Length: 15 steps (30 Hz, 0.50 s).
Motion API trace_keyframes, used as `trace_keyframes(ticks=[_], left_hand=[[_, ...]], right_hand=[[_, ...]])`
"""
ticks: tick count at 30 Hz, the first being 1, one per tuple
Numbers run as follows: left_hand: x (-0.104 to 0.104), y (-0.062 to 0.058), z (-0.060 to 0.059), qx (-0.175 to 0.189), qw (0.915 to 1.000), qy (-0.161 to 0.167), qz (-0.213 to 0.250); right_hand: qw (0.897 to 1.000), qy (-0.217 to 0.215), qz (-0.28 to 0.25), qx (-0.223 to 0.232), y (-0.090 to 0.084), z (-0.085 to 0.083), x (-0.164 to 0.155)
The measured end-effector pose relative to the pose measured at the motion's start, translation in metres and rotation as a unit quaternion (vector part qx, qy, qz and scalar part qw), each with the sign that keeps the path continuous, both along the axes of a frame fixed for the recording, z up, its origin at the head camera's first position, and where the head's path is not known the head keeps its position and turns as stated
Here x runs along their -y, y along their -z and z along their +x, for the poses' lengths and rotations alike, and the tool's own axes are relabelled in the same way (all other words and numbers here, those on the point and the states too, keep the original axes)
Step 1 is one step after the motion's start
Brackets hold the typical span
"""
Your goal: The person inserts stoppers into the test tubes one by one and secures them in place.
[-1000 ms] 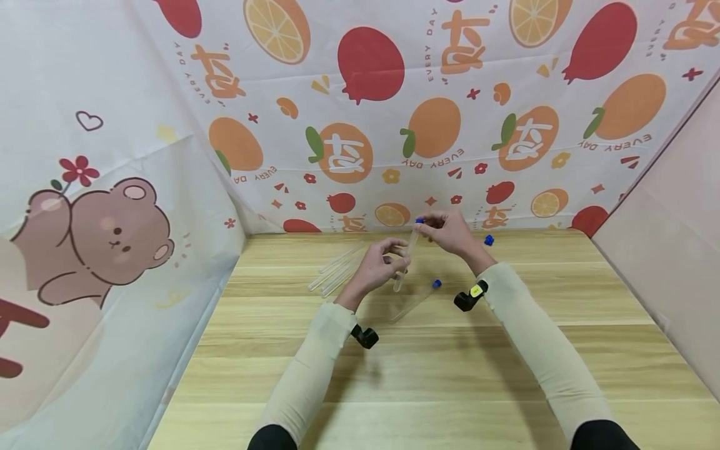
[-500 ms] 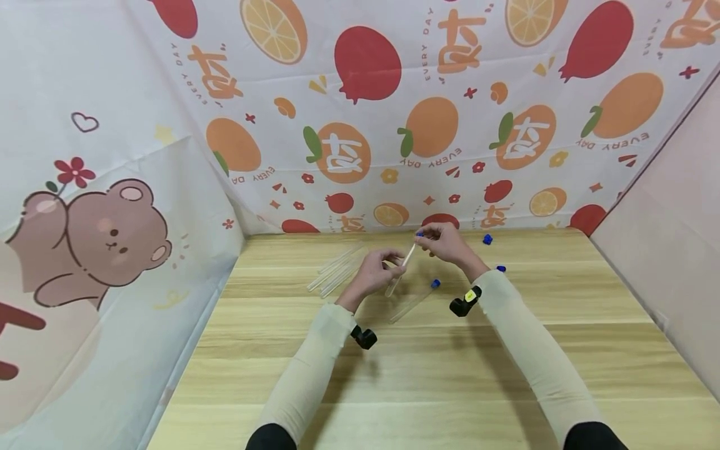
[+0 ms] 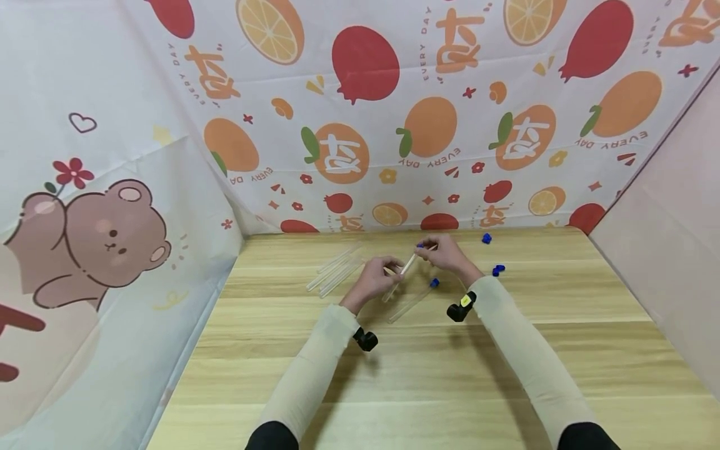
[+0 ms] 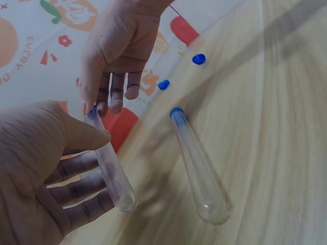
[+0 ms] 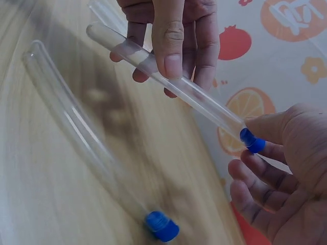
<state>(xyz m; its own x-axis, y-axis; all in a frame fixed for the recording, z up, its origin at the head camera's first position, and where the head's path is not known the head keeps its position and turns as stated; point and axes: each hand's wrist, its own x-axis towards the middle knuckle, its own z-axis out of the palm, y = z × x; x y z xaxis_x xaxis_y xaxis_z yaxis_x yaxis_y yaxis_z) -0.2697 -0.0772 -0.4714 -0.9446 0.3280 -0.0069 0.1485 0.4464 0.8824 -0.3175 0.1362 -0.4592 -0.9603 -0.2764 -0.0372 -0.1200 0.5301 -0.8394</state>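
Note:
My left hand [image 3: 375,279] holds a clear test tube [image 5: 207,105] between thumb and fingers, its rounded end tilted down toward the table. At the tube's upper mouth, my right hand [image 3: 448,254] pinches a blue stopper [image 5: 255,145] with thumb and forefinger. In the right wrist view the stopper's narrower part appears to be inside the mouth; how firmly it sits I cannot tell. Below the hands, another test tube [image 4: 196,166] lies on the table with a blue stopper [image 3: 435,283] in its end.
Several uncapped test tubes [image 3: 337,272] lie side by side left of my left hand. Loose blue stoppers [image 3: 486,238] are on the wooden table [image 3: 450,387] to the right, some beside my right wrist. A fruit-patterned cloth [image 3: 360,137] hangs along the table's back edge.
Both hands have come lower and nearer with the tube, which tilts more now. My right hand stays at the stopper. Loose stoppers beside the right wrist have come into sight.

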Motion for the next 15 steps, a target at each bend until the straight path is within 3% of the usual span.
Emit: trace_keyframes(ticks=[6,15], left_hand=[[0.0,0.011,-0.002,-0.011,0.9994,0.002,-0.033],[0.001,0.017,-0.003,-0.014,0.996,0.004,-0.089]], right_hand=[[1.0,0.014,0.005,0.027,0.009,0.0,-0.001],[0.999,0.017,0.004,0.037,0.023,-0.002,-0.002]])
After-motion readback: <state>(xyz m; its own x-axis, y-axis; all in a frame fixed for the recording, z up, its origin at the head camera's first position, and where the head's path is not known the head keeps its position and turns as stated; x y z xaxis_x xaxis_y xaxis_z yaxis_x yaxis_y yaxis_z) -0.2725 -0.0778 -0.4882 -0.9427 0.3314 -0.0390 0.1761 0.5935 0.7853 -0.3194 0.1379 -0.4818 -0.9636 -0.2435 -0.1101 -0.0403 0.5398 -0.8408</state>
